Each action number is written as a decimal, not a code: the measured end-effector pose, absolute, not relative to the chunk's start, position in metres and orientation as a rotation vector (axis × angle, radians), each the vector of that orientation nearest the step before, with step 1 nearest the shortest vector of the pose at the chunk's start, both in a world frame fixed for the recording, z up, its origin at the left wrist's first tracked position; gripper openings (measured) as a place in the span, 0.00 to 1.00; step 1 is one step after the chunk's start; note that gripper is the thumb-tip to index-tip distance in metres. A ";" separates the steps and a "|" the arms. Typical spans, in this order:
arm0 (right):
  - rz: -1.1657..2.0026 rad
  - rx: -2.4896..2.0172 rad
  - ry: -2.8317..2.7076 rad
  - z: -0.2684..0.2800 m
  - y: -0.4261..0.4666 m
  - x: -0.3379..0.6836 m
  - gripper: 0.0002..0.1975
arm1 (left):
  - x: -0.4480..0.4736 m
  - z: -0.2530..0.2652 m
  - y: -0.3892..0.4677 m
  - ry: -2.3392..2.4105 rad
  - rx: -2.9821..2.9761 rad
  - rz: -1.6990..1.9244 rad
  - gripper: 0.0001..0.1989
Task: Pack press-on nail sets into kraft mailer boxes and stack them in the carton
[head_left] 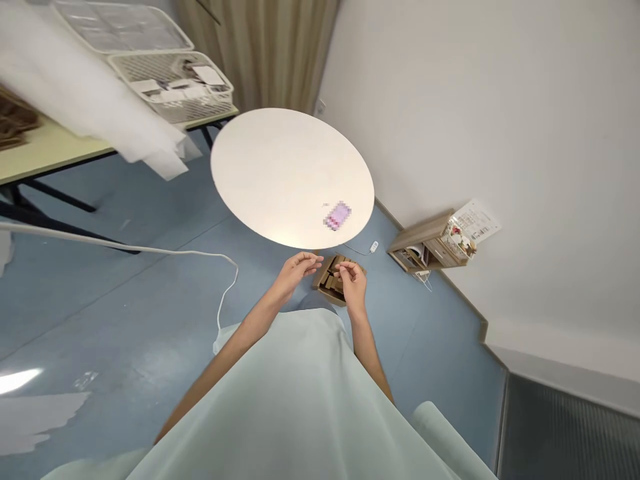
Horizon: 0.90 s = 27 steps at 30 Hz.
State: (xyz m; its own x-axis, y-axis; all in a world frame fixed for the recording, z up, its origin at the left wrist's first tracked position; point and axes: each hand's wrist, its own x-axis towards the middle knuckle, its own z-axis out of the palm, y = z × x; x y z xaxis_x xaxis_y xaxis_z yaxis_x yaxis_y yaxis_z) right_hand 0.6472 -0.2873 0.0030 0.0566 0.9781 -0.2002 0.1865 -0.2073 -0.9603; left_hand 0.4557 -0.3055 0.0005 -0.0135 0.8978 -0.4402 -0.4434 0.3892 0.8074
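My left hand (299,268) is just off the near edge of the round white table (280,167), with its thumb and fingers brought together in a pinch. Facing it, my right hand (353,280) also pinches thumb against fingers. Whatever is between the fingertips of either hand is too small to make out. A gap separates the two hands. Below them on the floor, partly hidden by my right hand, stands an open cardboard box (323,288) with brown pieces inside. On the tabletop lies a pixelated purple, phone-shaped object (338,215).
A pale green cloth (310,400) covers my lap. To the left, a yellow-topped table (55,152) carries white sheeting (95,87) and a white mesh basket (173,83). A white cable (165,251) crosses the floor. At right are a wooden cabinet (425,240) and a power strip (374,247).
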 end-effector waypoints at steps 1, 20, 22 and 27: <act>1.247 -1.506 -1.249 0.007 -0.282 0.633 0.16 | 0.443 0.000 -0.307 1.146 0.486 1.168 0.17; 1.672 -1.319 -1.412 -0.015 -0.155 0.321 0.14 | 0.157 -0.010 -0.267 1.569 0.259 1.370 0.24; 1.689 -1.305 -1.408 -0.013 -0.141 0.295 0.13 | 0.132 -0.011 -0.255 1.596 0.234 1.393 0.25; 1.678 -1.314 -1.402 -0.011 -0.111 0.255 0.12 | 0.087 -0.016 -0.220 1.564 0.222 1.407 0.23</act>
